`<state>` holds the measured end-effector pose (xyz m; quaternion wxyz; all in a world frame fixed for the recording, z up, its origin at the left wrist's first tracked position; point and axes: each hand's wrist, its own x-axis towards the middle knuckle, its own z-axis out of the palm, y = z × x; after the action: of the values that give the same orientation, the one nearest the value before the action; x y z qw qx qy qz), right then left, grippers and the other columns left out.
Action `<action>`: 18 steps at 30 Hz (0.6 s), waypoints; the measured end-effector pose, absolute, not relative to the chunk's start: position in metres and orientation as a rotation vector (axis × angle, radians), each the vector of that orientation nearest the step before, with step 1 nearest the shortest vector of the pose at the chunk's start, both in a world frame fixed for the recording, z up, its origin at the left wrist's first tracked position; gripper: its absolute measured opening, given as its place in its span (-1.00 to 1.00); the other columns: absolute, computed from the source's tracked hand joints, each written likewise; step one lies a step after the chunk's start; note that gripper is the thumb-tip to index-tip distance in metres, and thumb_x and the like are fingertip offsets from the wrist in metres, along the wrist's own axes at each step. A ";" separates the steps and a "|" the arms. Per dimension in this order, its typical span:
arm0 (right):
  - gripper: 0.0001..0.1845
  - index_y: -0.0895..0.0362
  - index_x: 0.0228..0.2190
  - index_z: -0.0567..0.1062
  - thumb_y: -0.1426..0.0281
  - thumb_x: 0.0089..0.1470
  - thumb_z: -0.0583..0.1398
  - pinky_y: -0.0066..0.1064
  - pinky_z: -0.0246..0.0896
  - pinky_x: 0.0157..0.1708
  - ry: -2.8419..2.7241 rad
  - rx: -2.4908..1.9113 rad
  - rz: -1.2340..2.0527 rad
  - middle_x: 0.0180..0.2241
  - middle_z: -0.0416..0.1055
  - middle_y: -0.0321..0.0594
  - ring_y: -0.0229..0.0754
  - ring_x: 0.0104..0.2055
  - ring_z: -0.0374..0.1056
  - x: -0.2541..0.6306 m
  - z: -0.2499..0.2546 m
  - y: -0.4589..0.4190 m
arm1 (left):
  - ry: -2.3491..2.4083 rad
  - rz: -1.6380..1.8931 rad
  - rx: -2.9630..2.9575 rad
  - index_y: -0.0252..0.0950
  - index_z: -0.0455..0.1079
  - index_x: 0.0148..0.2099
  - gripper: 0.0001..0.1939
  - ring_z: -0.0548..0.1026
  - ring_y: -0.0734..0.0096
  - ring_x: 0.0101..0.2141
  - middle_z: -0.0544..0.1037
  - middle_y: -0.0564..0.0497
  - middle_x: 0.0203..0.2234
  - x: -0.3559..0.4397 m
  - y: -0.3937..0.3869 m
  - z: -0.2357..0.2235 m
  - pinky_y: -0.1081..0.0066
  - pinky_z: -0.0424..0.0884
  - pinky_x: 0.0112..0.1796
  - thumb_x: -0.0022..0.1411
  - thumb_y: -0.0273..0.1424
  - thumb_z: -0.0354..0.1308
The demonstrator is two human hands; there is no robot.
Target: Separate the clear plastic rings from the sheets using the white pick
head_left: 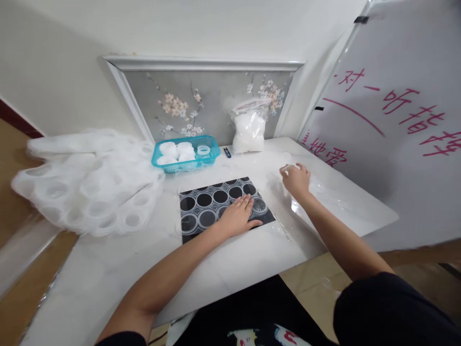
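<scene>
A black mat (220, 196) printed with rows of pale-rimmed circles lies on the white table. My left hand (237, 216) rests on its right half, palm down, fingers stretched out and thumb apart. Beneath that hand some of the circles are hidden; a clear round piece (259, 205) seems to lie on the circle beside the fingertips. To the right of the mat, my right hand (296, 181) is over the table with its fingers curled together. Something pale and thin shows at its fingertips, too small to name. Clear plastic film (317, 185) lies beside and under this hand.
A turquoise basket (187, 166) holds white round pads and clear rings. Behind the mat are small dark thread snips (227, 152) and a zip bag of white material (249, 129). White sheeting with round holes (97, 187) is heaped at left. A whiteboard (396, 168) borders the right.
</scene>
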<state>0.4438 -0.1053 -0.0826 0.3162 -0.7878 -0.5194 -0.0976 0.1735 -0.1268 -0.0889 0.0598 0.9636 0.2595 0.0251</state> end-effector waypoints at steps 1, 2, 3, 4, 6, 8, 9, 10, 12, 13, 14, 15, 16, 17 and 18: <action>-0.78 0.18 -0.40 0.59 0.44 0.07 0.13 0.18 -0.01 0.09 -1.409 -2.032 -0.211 -0.11 0.49 0.06 0.28 0.16 0.16 0.439 -0.088 -0.117 | 0.783 0.083 2.942 -0.57 0.07 0.33 -0.17 0.03 0.07 0.31 0.02 -0.34 0.31 0.174 -0.131 -0.088 0.21 0.00 0.27 0.34 0.06 -0.10; -0.79 0.16 -0.40 0.59 0.41 0.07 0.14 0.17 0.01 0.09 -1.453 -1.964 -0.138 -0.08 0.49 0.03 0.26 0.14 0.18 0.433 -0.093 -0.130 | 0.769 0.076 2.962 -0.57 0.08 0.33 -0.18 0.04 0.07 0.31 0.02 -0.33 0.31 0.175 -0.136 -0.087 0.20 0.00 0.27 0.34 0.05 -0.09; -0.79 0.15 -0.40 0.59 0.38 0.08 0.14 0.12 0.07 0.09 -1.501 -1.873 -0.038 -0.10 0.50 0.00 0.21 0.10 0.25 0.425 -0.098 -0.143 | 0.747 0.054 2.975 -0.57 0.10 0.32 -0.19 0.07 0.06 0.30 0.05 -0.34 0.30 0.176 -0.142 -0.086 0.20 0.00 0.27 0.34 0.05 -0.08; -0.77 0.14 -0.39 0.59 0.34 0.10 0.14 0.05 0.14 0.07 -1.545 -1.777 0.081 -0.14 0.52 -0.03 0.14 0.04 0.32 0.417 -0.101 -0.155 | 0.722 0.021 2.982 -0.59 0.13 0.30 -0.19 0.10 0.06 0.29 0.10 -0.35 0.28 0.177 -0.148 -0.085 0.21 0.01 0.27 0.34 0.05 -0.08; -0.73 0.11 -0.34 0.58 0.26 0.14 0.12 -0.12 0.26 0.00 -1.596 -1.626 0.316 -0.22 0.55 -0.11 0.02 -0.09 0.43 0.400 -0.106 -0.175 | 0.685 -0.051 2.989 -0.62 0.18 0.27 -0.19 0.17 0.05 0.26 0.19 -0.38 0.24 0.179 -0.161 -0.082 0.22 0.03 0.26 0.33 0.05 -0.07; -0.72 0.10 -0.31 0.58 0.22 0.14 0.13 -0.19 0.32 -0.06 -1.608 -1.579 0.439 -0.19 0.55 -0.13 0.00 -0.13 0.46 0.387 -0.109 -0.188 | 0.686 -0.091 3.006 -0.65 0.21 0.25 -0.18 0.20 0.03 0.24 0.23 -0.41 0.20 0.181 -0.170 -0.080 0.22 0.05 0.26 0.32 0.05 -0.05; -0.73 0.10 -0.32 0.57 0.21 0.13 0.14 -0.20 0.32 -0.07 -1.612 -1.577 0.453 -0.17 0.55 -0.13 0.00 -0.12 0.46 0.382 -0.109 -0.192 | 0.699 -0.097 3.016 -0.65 0.22 0.24 -0.19 0.21 0.02 0.24 0.24 -0.42 0.20 0.182 -0.174 -0.079 0.22 0.05 0.25 0.32 0.05 -0.05; -0.74 0.09 -0.34 0.57 0.22 0.11 0.15 -0.20 0.32 -0.06 -1.615 -1.574 0.448 -0.17 0.54 -0.14 0.00 -0.12 0.46 0.379 -0.110 -0.194 | 0.709 -0.102 3.024 -0.65 0.22 0.24 -0.19 0.21 0.01 0.23 0.24 -0.42 0.20 0.182 -0.176 -0.078 0.22 0.06 0.25 0.32 0.04 -0.05; -0.76 0.08 -0.38 0.56 0.22 0.10 0.16 -0.20 0.32 -0.06 -1.614 -1.558 0.438 -0.20 0.55 -0.14 -0.01 -0.14 0.47 0.375 -0.111 -0.194 | 0.718 -0.114 3.028 -0.67 0.22 0.24 -0.19 0.21 0.00 0.23 0.25 -0.42 0.19 0.183 -0.177 -0.077 0.22 0.06 0.25 0.33 0.04 -0.06; -0.76 0.08 -0.39 0.56 0.22 0.10 0.16 -0.21 0.33 -0.06 -1.610 -1.550 0.451 -0.22 0.55 -0.14 -0.02 -0.15 0.47 0.375 -0.111 -0.194 | 0.715 -0.119 3.025 -0.68 0.21 0.24 -0.18 0.21 0.00 0.23 0.24 -0.43 0.20 0.183 -0.177 -0.077 0.21 0.05 0.25 0.33 0.04 -0.06; -0.77 0.08 -0.39 0.56 0.22 0.10 0.17 -0.22 0.34 -0.08 -1.609 -1.543 0.473 -0.24 0.55 -0.15 -0.03 -0.16 0.48 0.375 -0.111 -0.193 | 0.712 -0.121 3.019 -0.69 0.21 0.24 -0.18 0.21 -0.01 0.23 0.24 -0.43 0.20 0.184 -0.176 -0.077 0.21 0.05 0.26 0.33 0.03 -0.06; -0.78 0.08 -0.39 0.56 0.23 0.10 0.17 -0.24 0.36 -0.10 -1.610 -1.537 0.501 -0.25 0.55 -0.15 -0.04 -0.17 0.48 0.375 -0.111 -0.191 | 0.710 -0.118 3.012 -0.69 0.21 0.24 -0.18 0.21 -0.01 0.23 0.24 -0.43 0.20 0.184 -0.175 -0.077 0.21 0.06 0.25 0.33 0.03 -0.06; -0.79 0.08 -0.39 0.55 0.23 0.10 0.18 -0.25 0.37 -0.12 -1.612 -1.531 0.532 -0.25 0.55 -0.15 -0.05 -0.18 0.48 0.375 -0.111 -0.190 | 0.711 -0.112 3.004 -0.69 0.21 0.24 -0.18 0.22 -0.02 0.23 0.24 -0.43 0.20 0.184 -0.175 -0.078 0.20 0.07 0.25 0.33 0.03 -0.06; -0.80 0.09 -0.39 0.55 0.24 0.10 0.18 -0.26 0.38 -0.14 -1.612 -1.527 0.558 -0.25 0.55 -0.15 -0.06 -0.19 0.48 0.376 -0.110 -0.189 | 0.713 -0.103 2.997 -0.68 0.21 0.24 -0.19 0.22 -0.01 0.23 0.24 -0.42 0.20 0.184 -0.174 -0.078 0.20 0.08 0.25 0.33 0.03 -0.06; -0.80 0.09 -0.39 0.55 0.25 0.10 0.18 -0.26 0.38 -0.15 -1.613 -1.522 0.571 -0.26 0.55 -0.15 -0.06 -0.19 0.48 0.377 -0.110 -0.188 | 0.713 -0.093 2.992 -0.68 0.21 0.24 -0.19 0.22 -0.01 0.23 0.24 -0.42 0.20 0.184 -0.173 -0.079 0.20 0.08 0.25 0.33 0.03 -0.06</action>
<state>0.3768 -0.1882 -0.1101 0.4133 -0.6052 -0.6414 0.2270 0.1840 -0.1732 -0.0789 0.0324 0.9718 0.2318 -0.0302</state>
